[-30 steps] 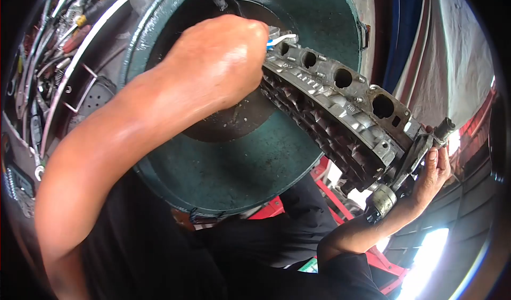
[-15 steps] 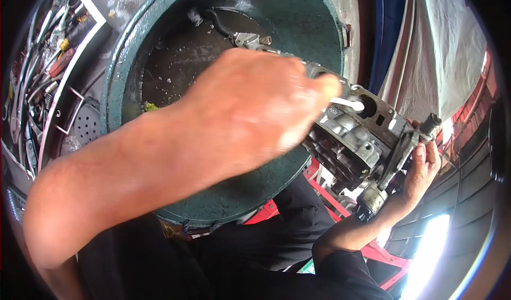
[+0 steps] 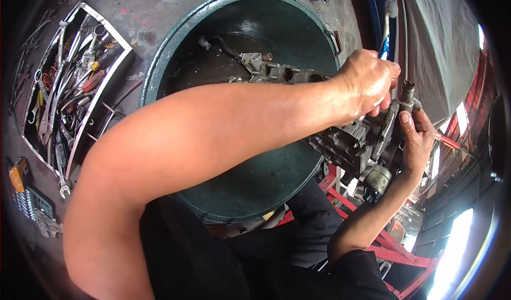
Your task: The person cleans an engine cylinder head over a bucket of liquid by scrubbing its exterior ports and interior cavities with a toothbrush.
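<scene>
L hand (image 3: 368, 81) is clenched round the toothbrush (image 3: 386, 34), bristles up, off the metal. R hand (image 3: 418, 140) grasps the outer end of the cyl head (image 3: 348, 140) by the pipe stub (image 3: 407, 95); fingers partly hidden. Cyl head slants across the green drum (image 3: 245, 188): one end inside, the other out past the R side.

Risks, imo: main one = cyl head slipping. It looks heavy, R hand has the outer end only, and wet or oily metal would cut friction. L forearm hides the mid-section, so can't tell if the rim takes any wt. If R hand lets go, the part could drop into the drum or off its side, w/ pinched fingers likely. L hand looks wet, so the brush could twist or slip too. Cast edges close to L wrist = scrape risk. Drips off the outer end prob miss the drum.

Containers: drum has dark liquid (image 3: 186, 81) in the bottom plus a hose (image 3: 228, 50). White-edged tool tray (image 3: 106, 27), left, is crammed w/ spanners, pliers etc.; a wrench (image 3: 65, 189) pokes out at the near corner, so could get snagged.
</scene>
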Available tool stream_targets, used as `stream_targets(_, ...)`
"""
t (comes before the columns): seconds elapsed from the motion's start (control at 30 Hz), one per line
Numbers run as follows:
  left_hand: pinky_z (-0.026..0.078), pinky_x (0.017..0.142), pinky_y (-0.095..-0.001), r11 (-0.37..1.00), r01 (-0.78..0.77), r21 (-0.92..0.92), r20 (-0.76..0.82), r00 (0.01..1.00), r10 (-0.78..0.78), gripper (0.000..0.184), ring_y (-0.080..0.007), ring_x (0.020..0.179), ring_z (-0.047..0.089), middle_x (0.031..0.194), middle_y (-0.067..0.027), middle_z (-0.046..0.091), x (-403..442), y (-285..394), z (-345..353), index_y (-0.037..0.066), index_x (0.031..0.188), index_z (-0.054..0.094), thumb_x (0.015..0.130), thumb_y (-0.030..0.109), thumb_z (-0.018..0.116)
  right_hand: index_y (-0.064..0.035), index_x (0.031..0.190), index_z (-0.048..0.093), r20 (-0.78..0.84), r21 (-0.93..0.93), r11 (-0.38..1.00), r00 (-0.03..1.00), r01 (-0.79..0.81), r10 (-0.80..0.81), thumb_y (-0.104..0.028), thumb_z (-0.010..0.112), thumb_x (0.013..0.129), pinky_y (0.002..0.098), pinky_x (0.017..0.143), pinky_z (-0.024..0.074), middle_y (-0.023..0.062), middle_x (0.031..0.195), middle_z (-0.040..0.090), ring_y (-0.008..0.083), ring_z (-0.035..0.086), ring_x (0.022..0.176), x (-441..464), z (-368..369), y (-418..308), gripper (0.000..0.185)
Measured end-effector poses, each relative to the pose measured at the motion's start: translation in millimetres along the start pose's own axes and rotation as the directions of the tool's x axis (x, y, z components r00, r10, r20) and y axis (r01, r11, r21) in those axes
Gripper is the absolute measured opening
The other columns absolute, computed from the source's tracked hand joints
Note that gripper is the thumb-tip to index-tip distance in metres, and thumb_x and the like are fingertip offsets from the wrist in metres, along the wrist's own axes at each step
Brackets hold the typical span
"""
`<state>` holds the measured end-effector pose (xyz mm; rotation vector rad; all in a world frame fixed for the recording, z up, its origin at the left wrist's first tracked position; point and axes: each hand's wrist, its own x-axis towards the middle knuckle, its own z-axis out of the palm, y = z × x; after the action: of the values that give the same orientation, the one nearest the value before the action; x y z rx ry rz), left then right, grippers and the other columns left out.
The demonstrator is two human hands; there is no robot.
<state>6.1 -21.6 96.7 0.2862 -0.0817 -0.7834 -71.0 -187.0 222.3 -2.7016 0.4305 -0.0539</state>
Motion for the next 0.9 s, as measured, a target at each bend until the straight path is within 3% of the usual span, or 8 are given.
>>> stream_targets(0.13,0.039,0.041,-0.0283,0.999,0.039,-0.012,0.024,0.999,-0.038,0.029,-0.0174,0.041,0.049,0.058,-0.0117,0.056,5,-6,4,-0.004,0.088,0.055,0.093,0.025,0.053,0.003,0.114,0.064,-0.011,0.062,0.998,1.0,0.011,-0.01,-0.017,0.077,0.082,0.0241,0.087,0.0441,0.0043,0.1,0.066,0.0105,0.059,0.091,1,3,-1,0.039)
stream_targets(0.23,0.041,0.043,-0.0291,0.999,-0.036,0.013,-0.079,0.996,0.037,0.03,-0.0189,0.043,0.051,0.06,-0.0128,0.057,3,-2,1,-0.003,0.087,0.054,0.095,0.026,0.05,0.0034,0.114,0.064,-0.003,0.039,0.999,1.0,-0.011,0.011,-0.017,0.077,0.082,0.0248,0.088,0.0441,0.0055,0.101,0.067,0.0113,0.059,0.092,2,0,1,0.04)
stream_targets(0.4,0.044,0.044,-0.029,1.0,0.024,-0.02,-0.058,0.998,-0.026,0.029,-0.0193,0.044,0.052,0.061,-0.0128,0.058,5,-9,-4,-0.004,0.089,0.054,0.095,0.024,0.051,0.0035,0.114,0.064,0.004,0.037,0.999,1.0,0.012,-0.012,-0.018,0.077,0.082,0.0244,0.087,0.044,0.0059,0.101,0.066,0.0109,0.059,0.092,4,1,3,0.04)
stream_targets(0.5,0.045,0.044,-0.0301,0.979,-0.065,-0.191,-0.023,0.998,0.062,0.03,-0.0199,0.044,0.053,0.06,-0.0125,0.057,3,-13,6,-0.005,0.09,0.053,0.094,0.025,0.052,0.0031,0.114,0.064,0.0,0.053,0.998,1.0,-0.016,0.016,-0.019,0.077,0.083,0.0244,0.087,0.0439,0.0054,0.101,0.066,0.0108,0.059,0.092,3,1,3,0.041)
stream_targets(0.8,0.044,0.044,-0.0317,0.991,0.012,-0.137,-0.015,1.0,-0.014,0.029,-0.0209,0.044,0.052,0.058,-0.0119,0.056,7,-12,-11,-0.003,0.087,0.054,0.095,0.024,0.051,0.0025,0.115,0.064,0.009,0.016,1.0,1.0,-0.014,0.014,-0.021,0.077,0.082,0.0256,0.089,0.0438,0.0049,0.101,0.067,0.0114,0.06,0.093,3,0,5,0.042)
stream_targets(0.9,0.052,0.053,-0.0402,0.992,0.064,-0.109,-0.018,0.998,-0.066,0.027,-0.0222,0.045,0.052,0.059,-0.0113,0.055,7,-7,-25,-0.002,0.087,0.054,0.095,0.024,0.051,0.0022,0.114,0.065,0.003,0.043,0.999,1.0,-0.005,0.005,-0.021,0.078,0.081,0.0257,0.089,0.0441,0.0049,0.101,0.068,0.0113,0.06,0.093,2,2,3,0.042)
